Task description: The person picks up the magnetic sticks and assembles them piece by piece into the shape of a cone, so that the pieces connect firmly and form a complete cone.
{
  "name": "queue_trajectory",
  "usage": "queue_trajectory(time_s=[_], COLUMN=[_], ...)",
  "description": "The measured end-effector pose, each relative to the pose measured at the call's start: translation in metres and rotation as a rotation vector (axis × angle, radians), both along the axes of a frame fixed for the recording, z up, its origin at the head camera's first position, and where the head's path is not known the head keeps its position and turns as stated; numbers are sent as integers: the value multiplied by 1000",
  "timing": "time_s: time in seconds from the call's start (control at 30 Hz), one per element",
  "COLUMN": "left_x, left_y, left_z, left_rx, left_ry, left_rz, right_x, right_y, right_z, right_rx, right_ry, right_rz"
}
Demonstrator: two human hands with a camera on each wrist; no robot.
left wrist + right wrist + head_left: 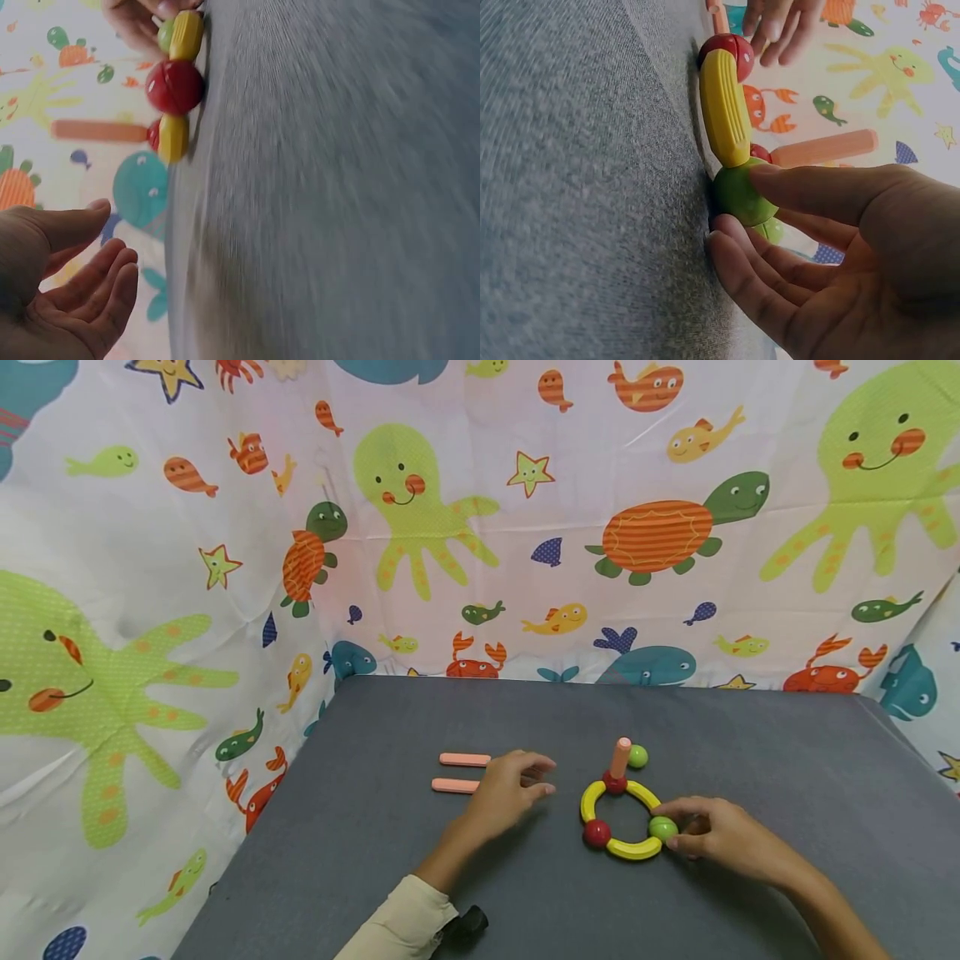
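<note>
A ring lies on the grey table, made of curved yellow pieces (pixel 633 850) joined by red balls (pixel 597 833) and a green ball (pixel 663 828). From the ring's far red ball a pink rod (pixel 620 758) stands up, leaning slightly. My right hand (pixel 727 839) pinches the green ball at the ring's right side; the right wrist view shows the thumb (pixel 802 187) on it and fingers around its other side. To the left of the ring, my left hand (pixel 506 793) hovers with relaxed, spread fingers and holds nothing.
Two pink rods (pixel 465 760) lie side by side beyond my left hand, which partly hides the nearer one. A loose-looking green ball (pixel 637 756) sits just behind the upright rod. A sea-animal cloth (pixel 570 468) hangs behind the table (pixel 360 827).
</note>
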State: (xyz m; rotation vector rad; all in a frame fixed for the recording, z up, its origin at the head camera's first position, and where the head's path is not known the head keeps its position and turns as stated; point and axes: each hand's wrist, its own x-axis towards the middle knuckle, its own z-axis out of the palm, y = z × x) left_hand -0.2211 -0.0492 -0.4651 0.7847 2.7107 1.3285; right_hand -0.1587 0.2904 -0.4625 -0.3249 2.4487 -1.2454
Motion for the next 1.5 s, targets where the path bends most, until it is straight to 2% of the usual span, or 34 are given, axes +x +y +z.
queue_trajectory(time_s=[0.27,0.37,0.47,0.53,0.73,0.87,1.03,1.27,1.5], left_x=[3,4,6,8,11,12,12,9,5], left_y=[-54,-71,-87,-96,-118,-128,-133,-133,-130], left_z=[4,3,4,3,-2,-3,-4,-5,-9], left_rx=[20,58,92,72,-80,-123,-131,-129,-145], left_ry=[29,20,-7,-4,19,19,-3,-41,-83], left_rz=[31,72,102,140,244,254,226,235,227], right_x=[4,7,7,6,5,6,6,7,9], right_y=[-4,-7,-10,-11,-5,-4,-7,-14,-27], right_z=[-2,-3,-4,-3,-3,-3,-3,-4,-8], right_rx=[56,59,72,85,76,70,86,68,64], right_ry=[96,143,151,146,115,121,127,143,122], right_rz=[3,7,-1,5,43,57,71,94,58])
